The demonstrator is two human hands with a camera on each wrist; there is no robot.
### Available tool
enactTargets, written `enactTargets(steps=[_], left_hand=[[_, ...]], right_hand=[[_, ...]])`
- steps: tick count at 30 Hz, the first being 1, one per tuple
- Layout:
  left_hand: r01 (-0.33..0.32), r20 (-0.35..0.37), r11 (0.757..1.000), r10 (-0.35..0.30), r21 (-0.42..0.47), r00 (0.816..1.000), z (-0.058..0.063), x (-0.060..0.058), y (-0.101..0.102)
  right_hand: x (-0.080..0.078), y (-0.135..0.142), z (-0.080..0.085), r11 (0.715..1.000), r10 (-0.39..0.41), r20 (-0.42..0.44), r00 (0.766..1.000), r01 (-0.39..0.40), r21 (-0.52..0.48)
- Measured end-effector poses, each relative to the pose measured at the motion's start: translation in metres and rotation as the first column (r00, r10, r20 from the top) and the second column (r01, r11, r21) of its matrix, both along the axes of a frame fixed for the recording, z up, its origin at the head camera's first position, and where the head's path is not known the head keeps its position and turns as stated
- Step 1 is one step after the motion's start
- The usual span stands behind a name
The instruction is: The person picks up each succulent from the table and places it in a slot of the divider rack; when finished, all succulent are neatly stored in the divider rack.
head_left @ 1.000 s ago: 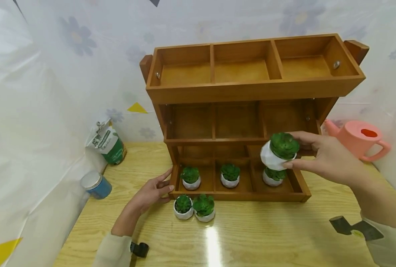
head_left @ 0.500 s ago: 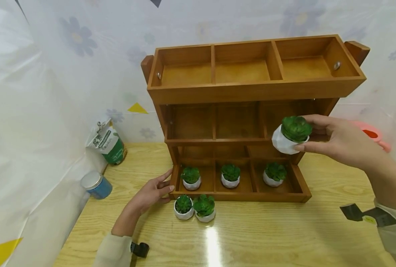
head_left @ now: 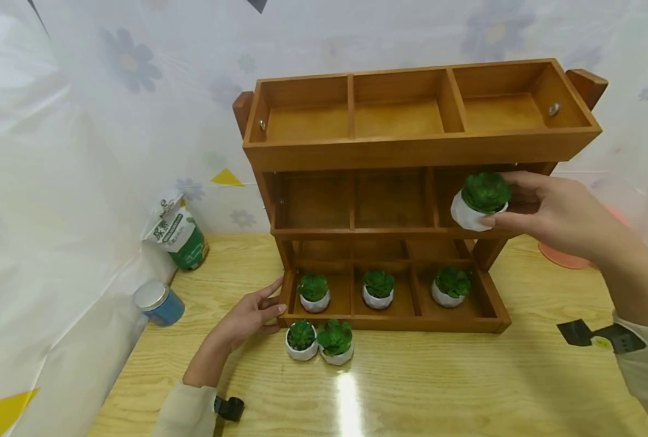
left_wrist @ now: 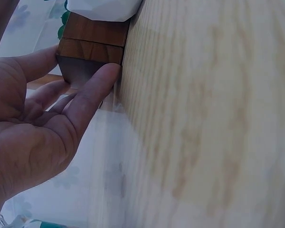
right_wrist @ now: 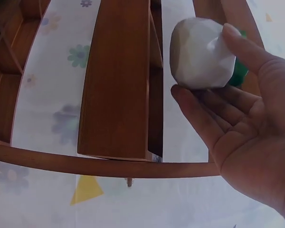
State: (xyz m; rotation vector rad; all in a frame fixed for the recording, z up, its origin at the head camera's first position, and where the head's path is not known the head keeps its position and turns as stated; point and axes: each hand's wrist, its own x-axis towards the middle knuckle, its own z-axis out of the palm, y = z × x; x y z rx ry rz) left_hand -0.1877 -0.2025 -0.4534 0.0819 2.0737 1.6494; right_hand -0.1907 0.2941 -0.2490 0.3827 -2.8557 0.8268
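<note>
One succulent (head_left: 481,200) clamped in my right grip (head_left: 555,209), near the right edge of the wooden shelf (head_left: 400,156), left grip (head_left: 252,314) pinching its lower-left corner.

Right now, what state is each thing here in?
Held plant: off the table
Right hand: gripping that plant
Shelf: standing, three plants in bottom tier
Left hand: holding shelf's lower corner
Two table plants: upright, side by side
Bag: top clipped
Blue jar: lid on
Pink object: mostly hidden

Downward head view, close wrist views: same shelf (head_left: 392,199)
</note>
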Motion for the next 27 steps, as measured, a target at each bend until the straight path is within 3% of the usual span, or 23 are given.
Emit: enactTargets(steps=[8, 27], left_hand=[[0.008, 0.005, 1.0, -0.008, 0.002, 1.0, 0.001, 0.001, -0.001], [0.005, 0.006, 1.0, -0.005, -0.006, 1.0, 0.003, 0.0, 0.0]], right_hand=[[-0.013, -0.003, -0.005, 0.996, -0.031, -0.103, 0.994, 0.039, 0.078], [-0.033, -0.014, -0.021, 0.983, -0.03, -0.055, 0.998, 0.04, 0.18]])
